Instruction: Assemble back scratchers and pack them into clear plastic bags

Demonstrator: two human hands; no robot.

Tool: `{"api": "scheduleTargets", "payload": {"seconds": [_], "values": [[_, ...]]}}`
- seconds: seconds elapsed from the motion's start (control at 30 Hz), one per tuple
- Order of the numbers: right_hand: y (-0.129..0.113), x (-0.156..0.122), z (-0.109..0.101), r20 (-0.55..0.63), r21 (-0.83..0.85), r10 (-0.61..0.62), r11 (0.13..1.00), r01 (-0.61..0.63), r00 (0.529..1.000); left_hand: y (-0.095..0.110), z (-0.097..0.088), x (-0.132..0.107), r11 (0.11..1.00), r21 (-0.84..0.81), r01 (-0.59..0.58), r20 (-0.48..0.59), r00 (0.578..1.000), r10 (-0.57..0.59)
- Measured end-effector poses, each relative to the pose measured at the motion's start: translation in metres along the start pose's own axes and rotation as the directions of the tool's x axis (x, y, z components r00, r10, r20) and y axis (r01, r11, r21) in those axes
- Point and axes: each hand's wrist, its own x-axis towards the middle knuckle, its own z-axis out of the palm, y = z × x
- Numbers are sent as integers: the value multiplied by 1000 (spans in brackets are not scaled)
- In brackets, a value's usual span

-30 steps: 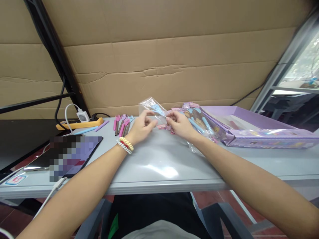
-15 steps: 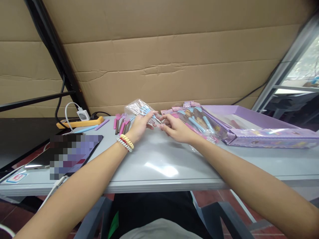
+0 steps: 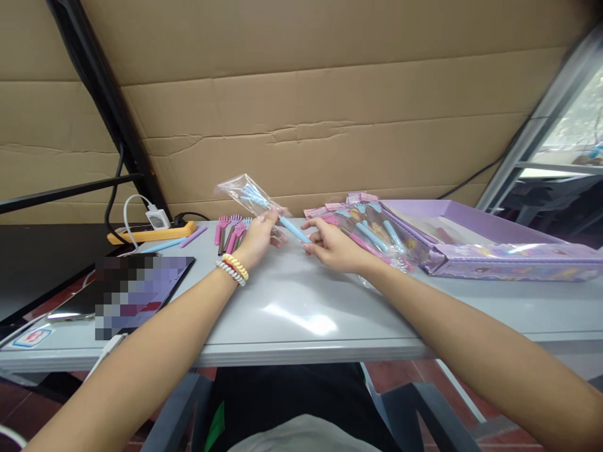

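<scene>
My left hand (image 3: 257,238) pinches a clear plastic sleeve (image 3: 235,188) that holds a light blue hand-shaped pen (image 3: 277,215). The sleeve's far end is raised toward the left. My right hand (image 3: 332,245) grips the pen's bare lower end, which sticks out of the sleeve. Both hands hover just above the grey table (image 3: 301,307). Behind my left hand lie several loose pink and purple hand-shaped pens (image 3: 232,232). A pile of bagged pens (image 3: 372,229) sits to the right of my right hand.
An open purple box (image 3: 475,248) lies at the right. A tablet (image 3: 127,292) rests at the left front. A yellow power strip with a white charger (image 3: 153,229) sits at the back left. Cardboard sheets (image 3: 301,113) form the wall behind.
The sleeve has slid to the left and upward with my left hand. More of the blue pen's shaft now shows between my two hands.
</scene>
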Motion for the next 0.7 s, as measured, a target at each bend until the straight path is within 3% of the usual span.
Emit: {"api": "scheduleTargets", "payload": {"seconds": [0.13, 0.3, 0.43, 0.5, 0.57, 0.63, 0.7], "values": [[-2, -1, 0, -18, 49, -13, 999, 13, 1000, 1, 7, -4, 992, 129, -4, 115, 993, -11], [-4, 1, -1, -4, -8, 17, 1000, -17, 1000, 2, 3, -1, 932, 346, -109, 138, 988, 65], [-4, 4, -2, -81, 0, 78, 997, -78, 994, 8, 0, -3, 813, 544, -208, 156, 977, 145], [-3, 5, -3, -110, 18, 109, 994, -108, 988, 17, -3, -6, 696, 681, -227, 159, 974, 162], [-2, 6, -4, -141, 27, 134, 991, -131, 981, 28, -10, -9, 514, 845, -147, 87, 986, 139], [-2, 6, -4, -168, 25, 138, 990, -136, 976, 39, -25, -9, 308, 949, 64, -99, 990, 100], [-1, 6, -5, -192, 5, 129, 991, -130, 973, 48, -47, -9, 173, 943, 284, -301, 950, 85]]}}
